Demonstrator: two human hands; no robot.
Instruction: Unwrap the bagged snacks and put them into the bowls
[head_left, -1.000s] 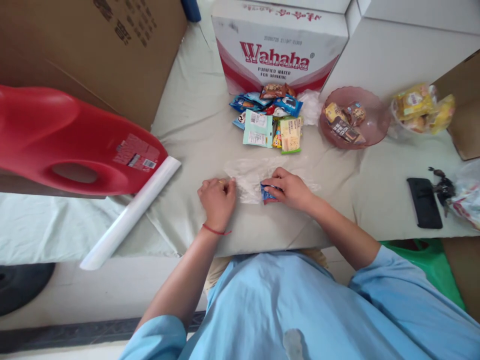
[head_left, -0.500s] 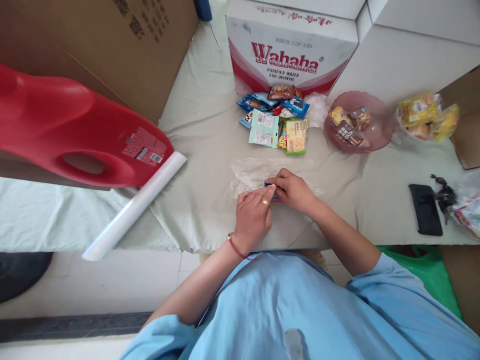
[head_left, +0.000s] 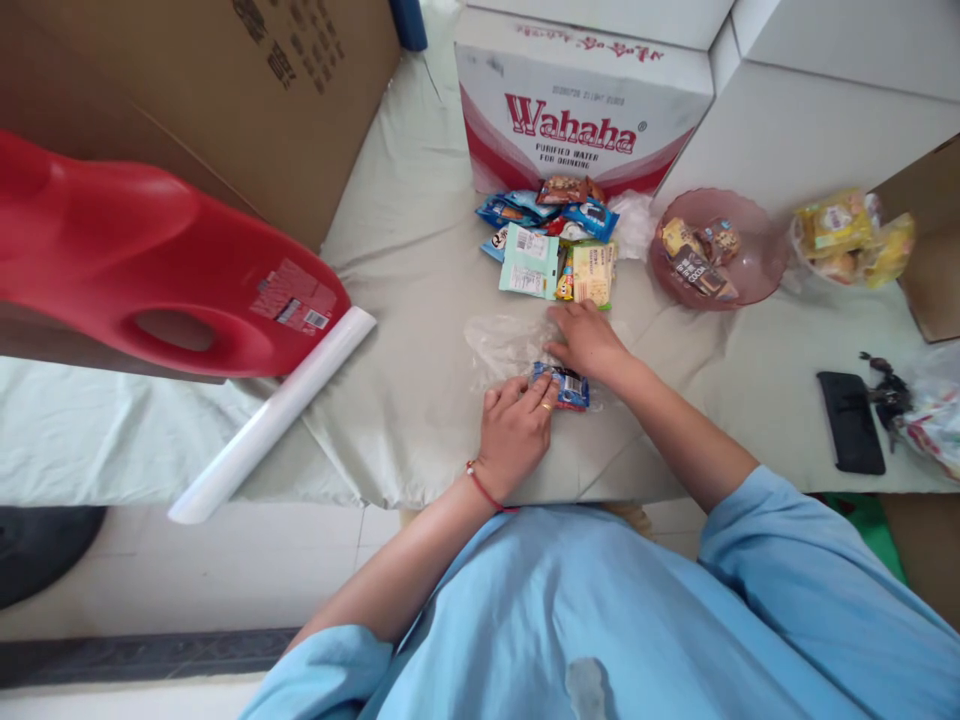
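Observation:
A small blue snack packet (head_left: 564, 385) lies on a clear plastic sheet (head_left: 502, 345) spread on the pale cloth-covered table (head_left: 405, 250). My left hand (head_left: 516, 428) rests beside the packet, its fingertips pressing down on the packet's left end, fingers stretched fairly flat. My right hand (head_left: 586, 338) lies farther back on the far edge of the clear plastic, just in front of a pile of snack packets (head_left: 551, 240), fingers curled down onto the sheet; nothing shows in its grip.
A Wahaha carton (head_left: 585, 110) stands behind the pile. A pink bowl (head_left: 750, 270) holds snacks; a yellow snack bag (head_left: 851, 235) sits right of it. A red jug (head_left: 150, 270) and white film roll (head_left: 274, 415) lie left. A black phone (head_left: 850, 420) and keys (head_left: 889, 385) are right.
My right hand let go of the blue packet and moved back toward the snack pile. My left hand slid right from the sheet's left edge and now presses the packet.

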